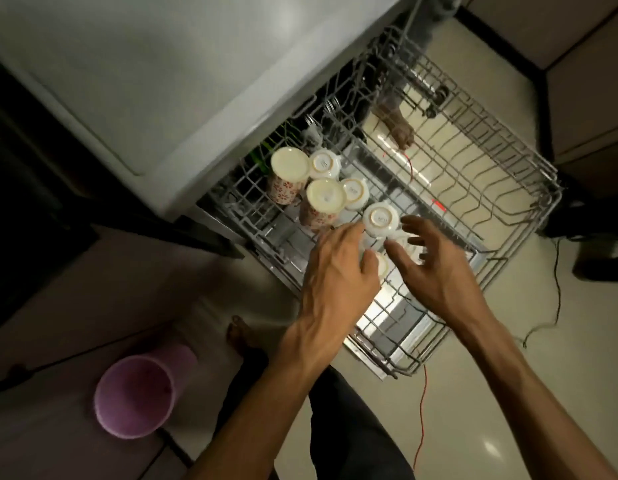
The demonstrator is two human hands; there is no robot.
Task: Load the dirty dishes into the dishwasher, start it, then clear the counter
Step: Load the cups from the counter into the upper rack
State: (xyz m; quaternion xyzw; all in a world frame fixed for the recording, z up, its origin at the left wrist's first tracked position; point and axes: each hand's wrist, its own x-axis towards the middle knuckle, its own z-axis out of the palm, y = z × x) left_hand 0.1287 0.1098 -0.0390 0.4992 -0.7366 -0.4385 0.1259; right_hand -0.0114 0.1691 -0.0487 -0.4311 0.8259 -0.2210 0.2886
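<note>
Purple bin (pixel 134 396) sitting on floor, left. 2 floral mugs (pixel 289 174) and white cups (pixel 380 220) sitting upside down in pulled-out rack (pixel 508 216). Left hand (pixel 338 268) fingers curling on a white cup (pixel 382 265); right hand (pixel 435 261) hovering, fingers spread.

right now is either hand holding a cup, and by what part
Left hand pinches a white cup by its side, mostly hidden. Right hand is open, holding nothing.
</note>
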